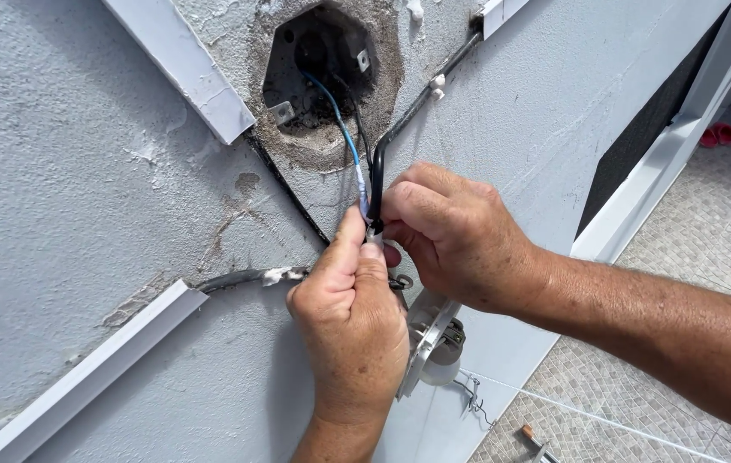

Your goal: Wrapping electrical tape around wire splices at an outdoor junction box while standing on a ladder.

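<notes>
Both hands meet just below the round wall box (318,73). My left hand (353,317) pinches the wire ends between thumb and forefinger; my right hand (456,236) closes its grip on the black wire (377,171) just above that pinch. The blue wire (344,129) runs up beside it into the box. Both look thin, light, springy; I judge the insulation the safest hold, close to the ends. A white light fitting (430,334) hangs under the grip.

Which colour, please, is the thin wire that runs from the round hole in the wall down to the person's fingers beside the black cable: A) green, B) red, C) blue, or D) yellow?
C: the thin wire leaving the round wall hole is blue, and it runs down beside the black cable to where the left hand and right hand pinch them.
</notes>
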